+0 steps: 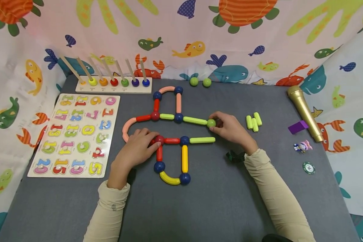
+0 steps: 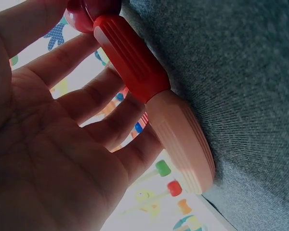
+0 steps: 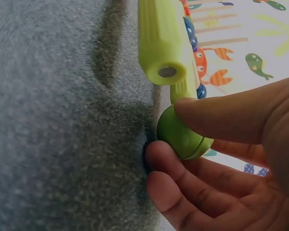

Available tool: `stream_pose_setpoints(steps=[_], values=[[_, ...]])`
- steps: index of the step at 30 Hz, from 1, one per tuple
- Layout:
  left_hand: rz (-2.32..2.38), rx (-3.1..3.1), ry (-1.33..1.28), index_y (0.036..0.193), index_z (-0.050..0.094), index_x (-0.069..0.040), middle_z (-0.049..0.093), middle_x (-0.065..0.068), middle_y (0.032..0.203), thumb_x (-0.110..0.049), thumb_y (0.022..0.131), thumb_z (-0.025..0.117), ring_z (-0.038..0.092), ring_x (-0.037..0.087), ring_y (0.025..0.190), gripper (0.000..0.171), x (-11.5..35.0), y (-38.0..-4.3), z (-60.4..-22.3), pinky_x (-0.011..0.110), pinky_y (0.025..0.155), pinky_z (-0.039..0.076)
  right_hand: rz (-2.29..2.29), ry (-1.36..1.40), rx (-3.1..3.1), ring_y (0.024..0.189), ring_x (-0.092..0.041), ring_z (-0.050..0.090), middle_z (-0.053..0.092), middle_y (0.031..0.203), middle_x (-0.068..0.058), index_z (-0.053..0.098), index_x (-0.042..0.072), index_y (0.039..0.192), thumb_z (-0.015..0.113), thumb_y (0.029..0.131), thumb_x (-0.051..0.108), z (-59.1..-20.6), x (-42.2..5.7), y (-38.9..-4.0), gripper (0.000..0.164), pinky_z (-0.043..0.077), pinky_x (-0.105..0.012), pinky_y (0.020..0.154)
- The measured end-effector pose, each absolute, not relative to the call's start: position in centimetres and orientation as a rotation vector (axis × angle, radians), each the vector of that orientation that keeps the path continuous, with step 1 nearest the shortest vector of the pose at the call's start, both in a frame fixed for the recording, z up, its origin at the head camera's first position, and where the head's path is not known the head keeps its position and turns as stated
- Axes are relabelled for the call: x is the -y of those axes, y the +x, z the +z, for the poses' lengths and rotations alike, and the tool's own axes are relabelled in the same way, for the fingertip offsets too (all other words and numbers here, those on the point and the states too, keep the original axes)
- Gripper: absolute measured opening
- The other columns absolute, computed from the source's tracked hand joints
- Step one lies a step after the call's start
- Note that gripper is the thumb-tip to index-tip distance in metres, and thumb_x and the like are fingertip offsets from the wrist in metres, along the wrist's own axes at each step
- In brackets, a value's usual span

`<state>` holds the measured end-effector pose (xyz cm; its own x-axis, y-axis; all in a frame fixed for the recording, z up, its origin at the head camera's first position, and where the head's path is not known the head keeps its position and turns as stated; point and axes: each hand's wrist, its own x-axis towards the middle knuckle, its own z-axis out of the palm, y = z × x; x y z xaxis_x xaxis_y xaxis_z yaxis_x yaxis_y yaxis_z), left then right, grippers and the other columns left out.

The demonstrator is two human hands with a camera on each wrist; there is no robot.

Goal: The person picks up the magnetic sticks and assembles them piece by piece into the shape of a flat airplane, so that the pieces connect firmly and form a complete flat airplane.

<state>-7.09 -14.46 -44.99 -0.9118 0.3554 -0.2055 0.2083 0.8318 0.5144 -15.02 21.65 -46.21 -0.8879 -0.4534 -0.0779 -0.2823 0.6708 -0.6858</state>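
Note:
Magnetic rods and balls form a figure on the grey cloth. My right hand (image 1: 230, 126) pinches a green ball (image 1: 211, 123) between thumb and fingers, at the right end of a light-green rod (image 1: 195, 120). In the right wrist view, the bare end of the lower light-green rod (image 3: 164, 53) stands near that ball. My left hand (image 1: 139, 146) holds a red ball (image 1: 159, 139) between thumb and index finger. Its other fingers lie along a red rod (image 2: 132, 57) joined to a curved pink rod (image 2: 180, 139). Below are yellow rods (image 1: 185, 159) and blue balls (image 1: 185, 178).
Several short green rods (image 1: 255, 125) lie right of my right hand. Two green balls (image 1: 194, 81) sit at the back edge. A number puzzle board (image 1: 89, 134) and a peg stand (image 1: 93, 88) are at left. A gold microphone (image 1: 304, 111) and small toys lie at right.

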Motion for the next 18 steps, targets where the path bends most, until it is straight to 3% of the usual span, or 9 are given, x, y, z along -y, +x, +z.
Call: stream_pose_setpoints(steps=[8,18], values=[[0.681,-2.738,0.423,0.149,0.061,-0.004,0.060,0.021,0.137,-0.033,0.107,0.067,0.051,0.042,0.127,0.051,12.7,-7.3,-43.2,0.062,0.108,0.041,-1.081,-0.583,-2.629,0.095,-0.026,0.068,0.072,0.112,-0.013,0.069,0.004,0.131,0.075,0.100,0.008,-46.2,-22.0,-14.8,0.032,0.053,-0.044,0.078],[0.565,-2.684,0.744,0.146,0.065,-0.010,0.065,0.012,0.139,-0.034,0.110,0.064,0.057,0.033,0.126,0.043,4.2,-9.3,-41.8,0.054,0.109,0.045,-1.188,-0.508,-2.614,0.094,-0.027,0.068,0.072,0.114,-0.014,0.068,0.004,0.134,0.071,0.103,0.009,-46.9,-22.5,-14.6,0.032,0.052,-0.040,0.076]])
